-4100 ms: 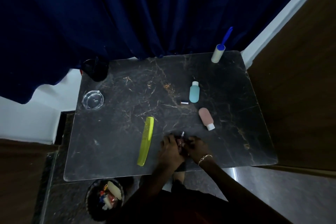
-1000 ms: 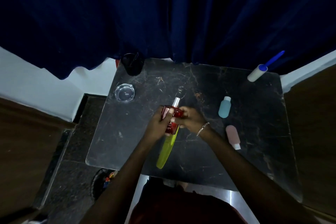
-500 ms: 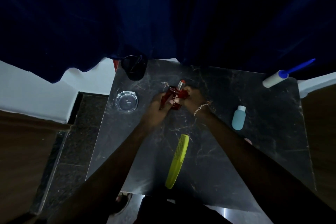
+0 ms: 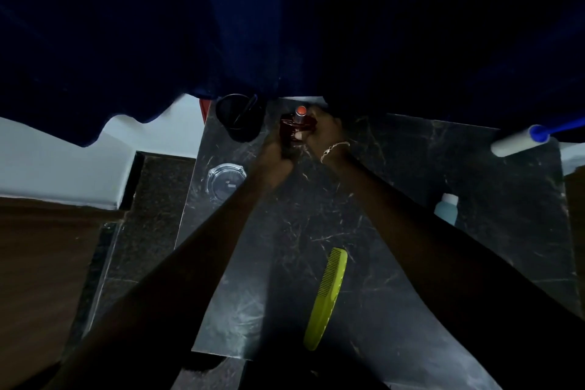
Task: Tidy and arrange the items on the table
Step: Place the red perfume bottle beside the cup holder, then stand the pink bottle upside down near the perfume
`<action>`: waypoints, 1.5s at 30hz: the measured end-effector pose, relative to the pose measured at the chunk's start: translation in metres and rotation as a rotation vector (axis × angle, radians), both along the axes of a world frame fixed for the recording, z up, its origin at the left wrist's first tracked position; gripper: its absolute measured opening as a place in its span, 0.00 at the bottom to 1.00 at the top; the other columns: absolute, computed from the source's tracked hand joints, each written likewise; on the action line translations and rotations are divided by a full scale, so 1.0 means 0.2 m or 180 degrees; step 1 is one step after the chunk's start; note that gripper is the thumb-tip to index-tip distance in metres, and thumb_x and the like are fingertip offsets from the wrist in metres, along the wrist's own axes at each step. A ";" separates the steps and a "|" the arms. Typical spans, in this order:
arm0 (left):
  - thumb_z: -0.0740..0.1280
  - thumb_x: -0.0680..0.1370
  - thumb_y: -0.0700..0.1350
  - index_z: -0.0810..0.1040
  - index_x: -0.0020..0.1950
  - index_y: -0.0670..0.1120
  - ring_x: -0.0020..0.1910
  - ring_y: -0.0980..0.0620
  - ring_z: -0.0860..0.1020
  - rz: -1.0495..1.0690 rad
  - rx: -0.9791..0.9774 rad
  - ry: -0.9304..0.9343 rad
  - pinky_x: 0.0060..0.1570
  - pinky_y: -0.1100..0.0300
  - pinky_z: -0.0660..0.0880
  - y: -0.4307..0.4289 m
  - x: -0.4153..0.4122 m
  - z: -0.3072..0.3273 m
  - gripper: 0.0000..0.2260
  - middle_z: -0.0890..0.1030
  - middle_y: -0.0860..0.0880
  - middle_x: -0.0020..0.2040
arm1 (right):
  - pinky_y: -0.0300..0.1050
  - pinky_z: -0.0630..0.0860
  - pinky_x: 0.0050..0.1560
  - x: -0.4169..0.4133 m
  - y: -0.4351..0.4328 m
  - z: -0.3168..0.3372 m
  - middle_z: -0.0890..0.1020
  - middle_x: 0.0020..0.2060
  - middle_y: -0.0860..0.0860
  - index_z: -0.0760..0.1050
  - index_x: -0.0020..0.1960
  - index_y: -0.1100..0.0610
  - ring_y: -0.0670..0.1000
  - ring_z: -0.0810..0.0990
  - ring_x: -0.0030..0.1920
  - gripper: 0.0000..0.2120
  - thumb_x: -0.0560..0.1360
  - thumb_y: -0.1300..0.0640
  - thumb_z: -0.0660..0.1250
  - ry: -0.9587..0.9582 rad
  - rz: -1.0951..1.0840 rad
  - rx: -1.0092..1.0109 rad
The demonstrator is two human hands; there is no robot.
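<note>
We hold a dark red bottle [image 4: 296,131] in both hands at the far edge of the dark marble table [image 4: 395,263].

Our left hand [image 4: 274,152] grips the bottle's lower body from the left with its fingers wrapped round it, and our right hand [image 4: 324,133], a thin bracelet [image 4: 334,149] at its wrist, grips it from the right. The bottle stands just right of a black cup [image 4: 240,119], under the hem of a blue curtain [image 4: 285,25]. A glass ashtray [image 4: 225,179] sits left of our forearm, a yellow-green comb [image 4: 326,294] lies between our arms, a teal bottle [image 4: 445,209] shows beyond our right arm, and a lint roller [image 4: 519,141] lies at the far right corner.
</note>
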State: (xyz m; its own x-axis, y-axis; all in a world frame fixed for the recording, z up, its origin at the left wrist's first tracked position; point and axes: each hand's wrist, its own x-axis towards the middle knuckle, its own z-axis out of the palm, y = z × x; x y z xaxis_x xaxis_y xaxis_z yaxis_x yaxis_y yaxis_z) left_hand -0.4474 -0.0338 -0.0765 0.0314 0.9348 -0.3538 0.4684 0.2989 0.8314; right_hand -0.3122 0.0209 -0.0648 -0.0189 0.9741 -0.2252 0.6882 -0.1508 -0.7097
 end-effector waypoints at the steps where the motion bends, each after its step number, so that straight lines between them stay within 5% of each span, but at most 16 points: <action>1: 0.70 0.78 0.33 0.68 0.76 0.42 0.69 0.38 0.76 0.0009 0.0020 -0.0023 0.72 0.47 0.72 0.01 -0.01 -0.01 0.27 0.77 0.38 0.70 | 0.20 0.65 0.39 -0.01 0.01 -0.01 0.84 0.46 0.49 0.78 0.54 0.53 0.43 0.75 0.42 0.12 0.72 0.60 0.71 0.0012 0.0009 0.0027; 3: 0.68 0.79 0.34 0.64 0.79 0.42 0.72 0.40 0.73 -0.0025 0.0053 0.0077 0.69 0.59 0.68 0.03 -0.03 -0.03 0.30 0.73 0.39 0.74 | 0.17 0.64 0.34 -0.02 0.03 -0.02 0.83 0.46 0.49 0.79 0.55 0.54 0.32 0.74 0.38 0.11 0.74 0.61 0.69 -0.0022 0.0008 0.0103; 5: 0.68 0.79 0.35 0.60 0.81 0.43 0.73 0.41 0.72 -0.0054 0.0008 0.0084 0.66 0.63 0.66 0.04 -0.05 -0.04 0.32 0.72 0.40 0.75 | 0.18 0.67 0.40 -0.04 0.04 -0.03 0.83 0.48 0.50 0.79 0.57 0.54 0.29 0.79 0.41 0.11 0.76 0.61 0.67 0.0032 -0.0003 0.0133; 8: 0.70 0.78 0.35 0.58 0.82 0.47 0.66 0.44 0.77 0.0090 -0.0295 -0.0325 0.64 0.53 0.75 0.07 -0.04 -0.04 0.35 0.78 0.43 0.68 | 0.29 0.69 0.48 -0.04 0.04 -0.06 0.83 0.53 0.52 0.77 0.61 0.52 0.49 0.80 0.51 0.14 0.75 0.60 0.67 -0.0120 0.0036 0.0110; 11: 0.72 0.77 0.35 0.60 0.81 0.49 0.64 0.43 0.79 0.0123 -0.0358 -0.0356 0.68 0.41 0.75 0.08 -0.03 -0.06 0.36 0.79 0.45 0.64 | 0.15 0.66 0.38 -0.04 0.05 -0.09 0.82 0.50 0.48 0.77 0.62 0.53 0.36 0.76 0.38 0.16 0.75 0.63 0.65 0.0001 0.0028 0.0144; 15: 0.74 0.75 0.40 0.64 0.78 0.49 0.62 0.44 0.81 0.0107 -0.0353 -0.0312 0.66 0.41 0.77 0.08 -0.04 -0.07 0.34 0.82 0.44 0.62 | 0.38 0.74 0.56 -0.04 0.06 -0.10 0.83 0.54 0.53 0.76 0.63 0.52 0.54 0.81 0.56 0.19 0.73 0.64 0.67 -0.0051 0.0158 -0.0019; 19: 0.74 0.76 0.42 0.65 0.77 0.51 0.58 0.48 0.82 -0.0010 -0.0341 -0.0214 0.65 0.45 0.78 0.08 -0.05 -0.05 0.32 0.83 0.46 0.60 | 0.41 0.76 0.56 -0.04 0.06 -0.11 0.83 0.52 0.53 0.75 0.59 0.53 0.55 0.81 0.56 0.18 0.71 0.64 0.70 -0.0003 0.0134 -0.0011; 23: 0.69 0.80 0.40 0.62 0.81 0.43 0.73 0.43 0.73 -0.0175 -0.0093 0.0162 0.73 0.53 0.70 0.06 -0.07 -0.03 0.31 0.73 0.41 0.75 | 0.48 0.78 0.59 -0.04 0.05 -0.11 0.83 0.54 0.54 0.75 0.62 0.54 0.55 0.81 0.56 0.18 0.73 0.63 0.69 0.0181 0.0163 -0.0060; 26: 0.70 0.79 0.39 0.58 0.83 0.43 0.77 0.43 0.69 -0.0214 0.0041 0.0203 0.75 0.53 0.67 0.02 -0.09 0.01 0.34 0.68 0.41 0.79 | 0.55 0.77 0.63 -0.01 0.02 -0.09 0.79 0.62 0.54 0.70 0.71 0.52 0.56 0.79 0.62 0.27 0.73 0.61 0.70 0.0245 0.0191 -0.0182; 30: 0.70 0.80 0.44 0.55 0.84 0.45 0.76 0.40 0.69 -0.0314 0.0154 0.0399 0.76 0.46 0.68 -0.06 -0.08 0.04 0.36 0.68 0.41 0.79 | 0.51 0.72 0.68 0.06 -0.09 -0.05 0.72 0.70 0.55 0.61 0.77 0.53 0.56 0.74 0.68 0.36 0.72 0.57 0.71 0.0065 0.0219 0.0086; 33: 0.67 0.81 0.53 0.51 0.85 0.47 0.79 0.40 0.65 -0.0638 0.0340 0.0938 0.76 0.41 0.66 -0.16 -0.07 0.05 0.37 0.63 0.41 0.81 | 0.42 0.65 0.68 0.11 -0.23 -0.02 0.71 0.71 0.56 0.60 0.77 0.54 0.56 0.72 0.70 0.37 0.72 0.53 0.71 -0.0003 0.0186 0.0325; 39: 0.55 0.84 0.59 0.49 0.85 0.46 0.84 0.41 0.50 -0.1277 0.1159 0.2150 0.79 0.35 0.56 -0.42 -0.06 0.05 0.33 0.52 0.42 0.85 | 0.57 0.60 0.75 0.27 -0.58 0.00 0.59 0.79 0.54 0.55 0.80 0.55 0.54 0.57 0.79 0.38 0.75 0.45 0.66 -0.1039 0.0599 0.0681; 45: 0.52 0.85 0.58 0.48 0.85 0.48 0.85 0.43 0.44 -0.1557 0.1209 0.2479 0.81 0.37 0.52 -0.65 0.06 0.03 0.32 0.48 0.44 0.86 | 0.55 0.55 0.77 0.40 -0.93 0.01 0.57 0.80 0.52 0.55 0.80 0.55 0.53 0.53 0.81 0.36 0.78 0.44 0.61 -0.1256 0.0691 0.0783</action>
State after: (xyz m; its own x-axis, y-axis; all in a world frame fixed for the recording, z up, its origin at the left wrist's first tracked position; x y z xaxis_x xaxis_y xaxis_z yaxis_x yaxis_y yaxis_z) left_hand -0.4346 -0.1646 -0.0703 0.3300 0.9364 -0.1193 0.9248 -0.2953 0.2401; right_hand -0.2312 -0.1643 -0.0627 -0.1865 0.9822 -0.0207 0.9077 0.1642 -0.3861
